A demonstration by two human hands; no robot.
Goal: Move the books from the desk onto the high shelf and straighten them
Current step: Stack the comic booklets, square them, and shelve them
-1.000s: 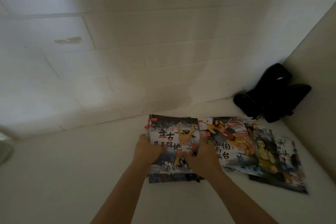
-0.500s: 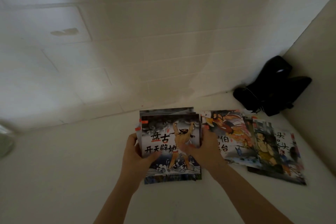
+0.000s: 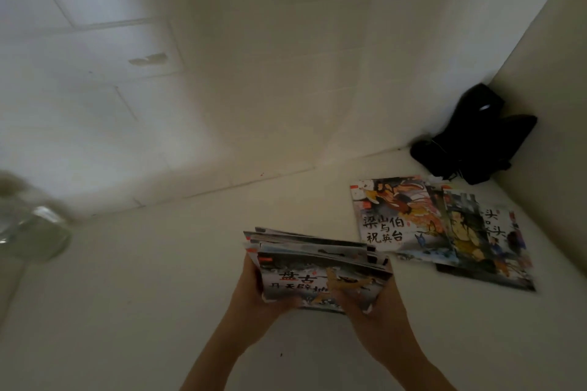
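Both hands hold a stack of picture books lifted off the white shelf. The left hand grips its left edge, fingers curled under; the right hand grips its lower right corner. At two o'clock from the stack, two more picture books lie flat and overlapping, with a black bag in the corner beyond them.

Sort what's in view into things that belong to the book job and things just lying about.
Belongs to the job:
stack of books, held by left hand and right hand
two books lying flat, overlapping

Just lying about:
black bag in the corner
clear jar, blurred, at the left edge
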